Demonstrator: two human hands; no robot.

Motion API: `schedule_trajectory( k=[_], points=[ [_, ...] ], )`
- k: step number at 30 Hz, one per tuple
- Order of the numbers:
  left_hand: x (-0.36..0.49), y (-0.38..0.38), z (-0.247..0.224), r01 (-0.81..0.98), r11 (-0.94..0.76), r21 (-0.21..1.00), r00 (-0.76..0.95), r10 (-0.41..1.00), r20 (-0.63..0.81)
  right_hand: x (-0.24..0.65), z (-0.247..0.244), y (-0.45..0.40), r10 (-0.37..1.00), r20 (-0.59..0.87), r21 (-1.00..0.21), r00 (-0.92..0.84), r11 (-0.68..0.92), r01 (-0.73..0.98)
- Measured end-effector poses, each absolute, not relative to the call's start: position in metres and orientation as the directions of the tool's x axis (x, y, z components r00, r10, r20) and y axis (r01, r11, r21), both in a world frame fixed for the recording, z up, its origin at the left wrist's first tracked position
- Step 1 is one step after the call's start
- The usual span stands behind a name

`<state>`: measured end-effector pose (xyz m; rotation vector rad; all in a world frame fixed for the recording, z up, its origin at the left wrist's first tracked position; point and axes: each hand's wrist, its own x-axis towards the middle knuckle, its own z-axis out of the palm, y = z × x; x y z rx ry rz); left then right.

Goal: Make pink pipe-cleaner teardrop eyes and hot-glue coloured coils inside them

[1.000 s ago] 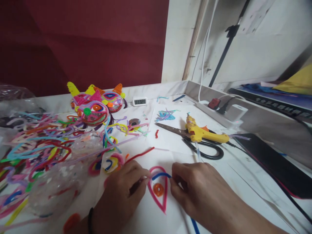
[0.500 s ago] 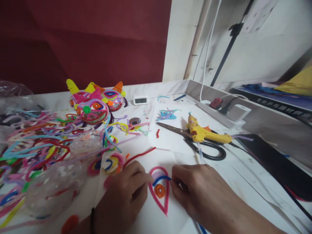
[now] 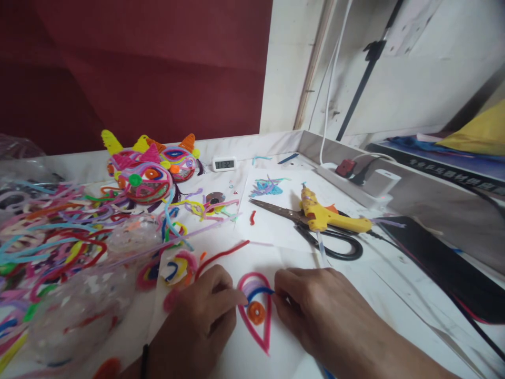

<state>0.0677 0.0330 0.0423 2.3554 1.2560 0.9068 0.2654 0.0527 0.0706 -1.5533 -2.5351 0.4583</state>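
A pink teardrop outline [image 3: 269, 331] lies on white paper, with a lilac strip inside its rounded top and an orange coil [image 3: 256, 313] in its middle. Across it, above the coil, arches a blue strip [image 3: 260, 290]. My right hand [image 3: 305, 300] pinches the strip's right end between thumb and forefinger. At the left edge of the outline, the closed fingers of my left hand [image 3: 211, 308] touch the strip's left end. A red strip [image 3: 223, 254] extends from behind my left hand.
Black scissors [image 3: 347, 247] lie under a yellow glue gun [image 3: 335, 218] beyond my right hand. Colourful strips [image 3: 74, 231] and clear round shells [image 3: 79, 316] cover the left side. Decorated cat-like pieces [image 3: 145, 179] stand by a small clock [image 3: 223, 164]. A power strip [image 3: 355, 184] is at right.
The whole view has shifted slightly, so things appear a little further left. Both hands keep nearly the same place at the blue strip, whose left end now sits closer to the left fingertips.
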Motion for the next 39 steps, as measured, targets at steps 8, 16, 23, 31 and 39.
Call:
schedule_trajectory(
  k=[8,16,23,31,39],
  points=[
    [0.0672,0.0348,0.0385,0.613,-0.613,0.499,0.423,0.788,0.447,0.2641,0.0709,0.0548,0.885,-0.032,-0.353,-0.465,0.426,0.833],
    [0.0697,0.0324,0.0403,0.625,-0.551,0.553,0.405,0.835,0.373,0.2627,0.0739,0.0551,0.885,-0.072,-0.360,-0.461,0.407,0.839],
    [0.0711,0.0317,0.0425,0.654,-0.527,0.542,0.416,0.850,0.324,0.2613,0.0723,0.0530,0.873,-0.064,-0.327,-0.484,0.440,0.836],
    [0.0691,0.0348,0.0398,0.652,-0.553,0.519,0.444,0.833,0.329,0.2604,0.0710,0.0521,0.864,-0.085,-0.298,-0.497,0.454,0.840],
    [0.0694,0.0352,0.0394,0.655,-0.586,0.478,0.479,0.811,0.337,0.2572,0.0746,0.0528,0.862,-0.134,-0.296,-0.490,0.437,0.850]
  ],
)
